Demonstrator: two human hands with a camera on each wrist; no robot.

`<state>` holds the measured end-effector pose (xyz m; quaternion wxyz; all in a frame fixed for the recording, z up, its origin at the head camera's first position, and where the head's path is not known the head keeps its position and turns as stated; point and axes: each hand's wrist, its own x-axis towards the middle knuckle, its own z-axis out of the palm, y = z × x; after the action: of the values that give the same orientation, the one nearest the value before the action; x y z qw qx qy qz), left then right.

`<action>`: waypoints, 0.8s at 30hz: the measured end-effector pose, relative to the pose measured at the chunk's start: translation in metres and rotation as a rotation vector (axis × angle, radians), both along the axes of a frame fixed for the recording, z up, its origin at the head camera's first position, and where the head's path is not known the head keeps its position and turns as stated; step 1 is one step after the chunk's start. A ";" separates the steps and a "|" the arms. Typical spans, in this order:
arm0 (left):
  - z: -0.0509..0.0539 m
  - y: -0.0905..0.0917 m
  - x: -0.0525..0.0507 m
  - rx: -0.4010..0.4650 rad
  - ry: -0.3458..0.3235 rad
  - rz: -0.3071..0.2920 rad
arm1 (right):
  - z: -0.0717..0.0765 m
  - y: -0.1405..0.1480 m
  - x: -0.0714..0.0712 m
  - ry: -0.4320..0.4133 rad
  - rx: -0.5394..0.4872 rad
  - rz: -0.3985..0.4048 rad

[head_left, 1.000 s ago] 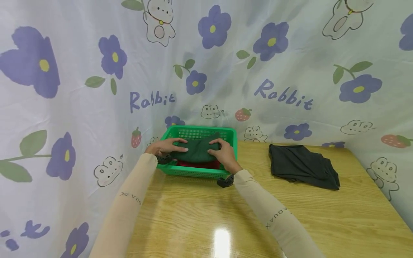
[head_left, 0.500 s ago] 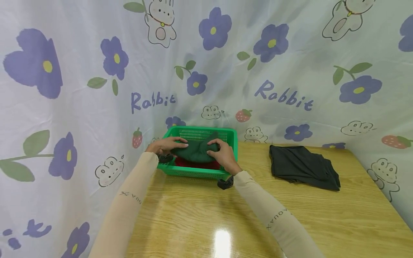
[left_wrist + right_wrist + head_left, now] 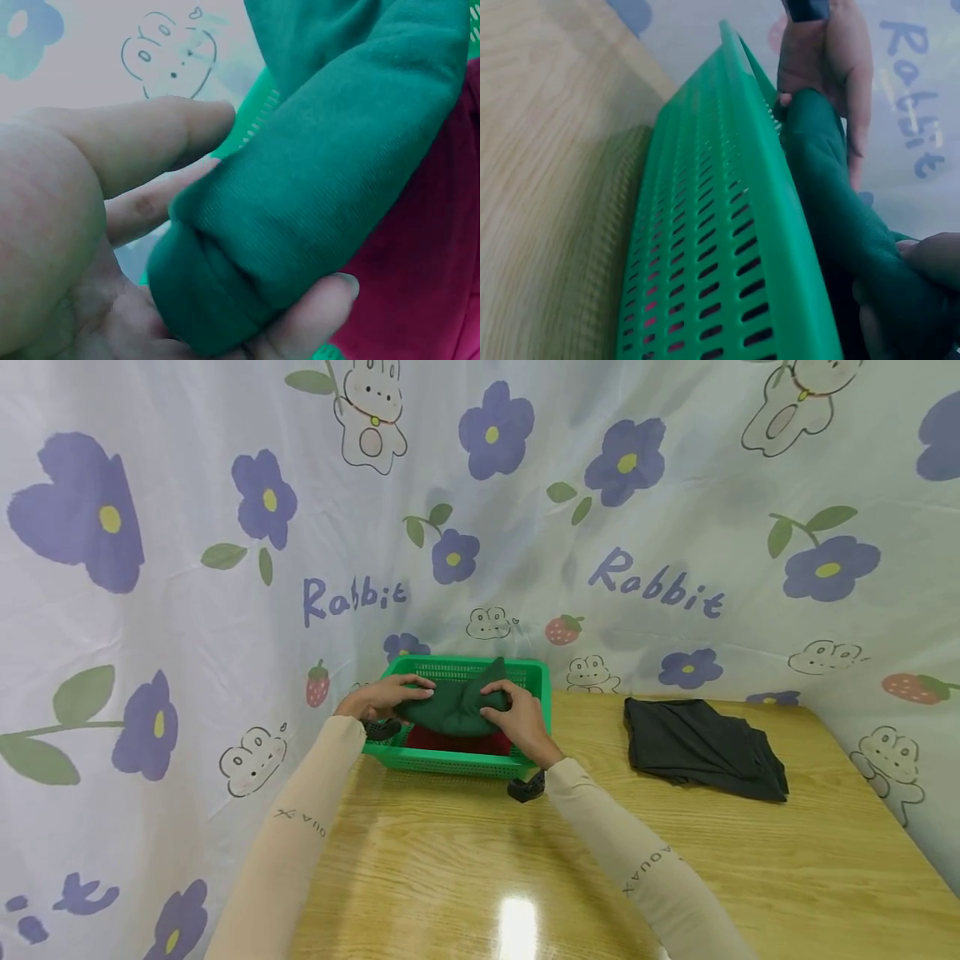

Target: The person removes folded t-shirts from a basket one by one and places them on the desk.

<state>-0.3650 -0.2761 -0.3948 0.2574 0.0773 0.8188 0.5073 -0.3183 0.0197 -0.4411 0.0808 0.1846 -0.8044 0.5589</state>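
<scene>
A folded dark green garment (image 3: 450,708) is held between both hands over the green plastic basket (image 3: 450,763). My left hand (image 3: 384,695) holds its left end; in the left wrist view, fingers (image 3: 315,315) curl beneath the cloth. The right end is pinched by my right hand (image 3: 521,717), with thumb and fingers on either side in the right wrist view. The garment bends in the middle, and a pointed flap (image 3: 491,673) sticks up near the right hand. Below it a dark red cloth (image 3: 457,742) lies inside the basket.
On the wooden table (image 3: 450,860), a folded black garment (image 3: 701,747) lies to the right of the basket. A printed white curtain (image 3: 480,527) hangs behind and at the left, close to the basket. The basket's front rim (image 3: 776,202) runs just beside the right hand.
The green garment has bent more at its middle, and its flap near the right hand has risen. More of the red cloth shows beneath. Both hands stay nearly in place.
</scene>
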 end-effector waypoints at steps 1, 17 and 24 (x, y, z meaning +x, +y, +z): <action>0.000 0.000 0.000 0.007 -0.002 0.003 | 0.001 0.001 0.000 0.003 -0.006 0.005; 0.004 0.015 0.011 0.116 0.086 -0.043 | 0.011 0.042 0.005 -0.074 -0.017 0.040; 0.009 0.026 0.014 0.127 0.149 -0.063 | 0.012 0.061 0.005 -0.083 0.004 0.019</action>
<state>-0.3510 -0.2504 -0.3857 0.2062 0.1567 0.7991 0.5425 -0.3138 0.0807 -0.4288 0.0417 0.1692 -0.8062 0.5653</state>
